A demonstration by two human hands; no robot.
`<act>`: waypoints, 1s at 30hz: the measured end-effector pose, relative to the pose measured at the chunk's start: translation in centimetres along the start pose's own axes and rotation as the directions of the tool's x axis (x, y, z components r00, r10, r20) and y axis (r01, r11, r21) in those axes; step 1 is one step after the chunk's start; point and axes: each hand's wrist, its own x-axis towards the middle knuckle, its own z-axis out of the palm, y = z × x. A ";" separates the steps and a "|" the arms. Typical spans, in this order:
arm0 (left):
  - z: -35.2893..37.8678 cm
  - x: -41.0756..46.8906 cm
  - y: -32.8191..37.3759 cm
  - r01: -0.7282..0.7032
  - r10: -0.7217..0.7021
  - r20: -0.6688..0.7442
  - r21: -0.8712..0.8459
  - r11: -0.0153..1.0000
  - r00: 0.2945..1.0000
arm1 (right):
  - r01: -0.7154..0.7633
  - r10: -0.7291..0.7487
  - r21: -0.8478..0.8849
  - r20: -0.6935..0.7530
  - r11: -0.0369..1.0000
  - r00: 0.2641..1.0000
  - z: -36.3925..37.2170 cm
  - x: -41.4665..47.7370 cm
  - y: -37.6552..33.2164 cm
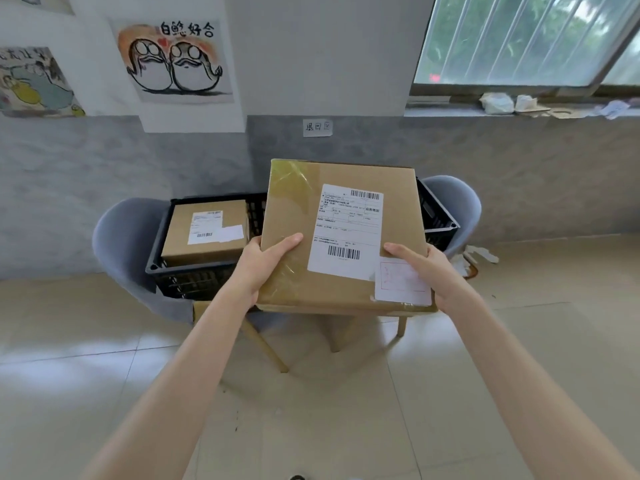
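Forearms, two, bare, stretched out over the tiled floor (104, 323)
Left hand (268, 263): grasps the cardboard box (294, 216) at its near left edge, thumb on top, fingers hidden below
Right hand (427, 271): grasps the near right edge the same way
Cardboard box: flat, sealed with clear tape, held in the air and tilted toward the camera, above the front of two black crates
Handling, judged: stiff, probably light; the glossy tape may be slippery, so support it from under opposite edges, on bare card
Shipping label (346, 230): barcodes, print too small to read; white sticker (401, 282) with a red frame at the near right corner
Left crate (194, 275): holds a smaller labelled box (207, 237); right crate (438, 220) is mostly hidden; each sits on a grey chair (121, 244)
Wall note (317, 127): handwritten "退回区"
Poster (173, 60): two cartoon fish, brushed Chinese characters
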 end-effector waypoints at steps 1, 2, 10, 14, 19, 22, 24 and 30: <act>0.3 1.1 0.3 0.004 -0.004 0.007 -0.003 1.000 1.000 | -0.004 0.004 -0.003 -0.006 1.000 1.000 0.0 1.1 -0.2; 0.6 2.2 0.5 0.007 -0.007 0.013 -0.006 1.000 1.000 | -0.012 0.012 -0.008 -0.013 1.000 1.000 0.0 2.1 -0.5; 3.6 11.2 1.9 0.054 -0.054 0.013 0.037 0.998 0.998 | -0.029 0.029 -0.007 -0.001 1.000 1.000 -0.6 11.3 -1.9; 6.2 16.4 2.6 0.079 -0.078 -0.018 0.065 0.995 0.997 | -0.045 0.045 -0.028 0.009 0.999 0.999 -1.6 17.5 -2.0; 10.5 22.8 4.1 0.124 -0.122 -0.033 0.071 0.990 0.992 | -0.028 0.031 -0.047 0.048 0.999 0.998 -3.8 25.8 -3.3; 13.1 26.6 5.1 0.151 -0.148 -0.052 0.066 0.986 0.988 | -0.034 0.039 -0.070 0.069 0.997 0.997 -5.1 30.4 -4.3; 14.7 29.1 5.4 0.164 -0.161 -0.066 0.050 0.985 0.985 | -0.040 0.048 -0.093 0.079 0.995 0.996 -5.9 33.5 -4.8; 18.2 35.1 4.6 0.217 -0.208 -0.121 0.068 0.974 0.971 | -0.059 0.078 -0.149 0.124 0.987 0.989 -7.1 40.8 -4.3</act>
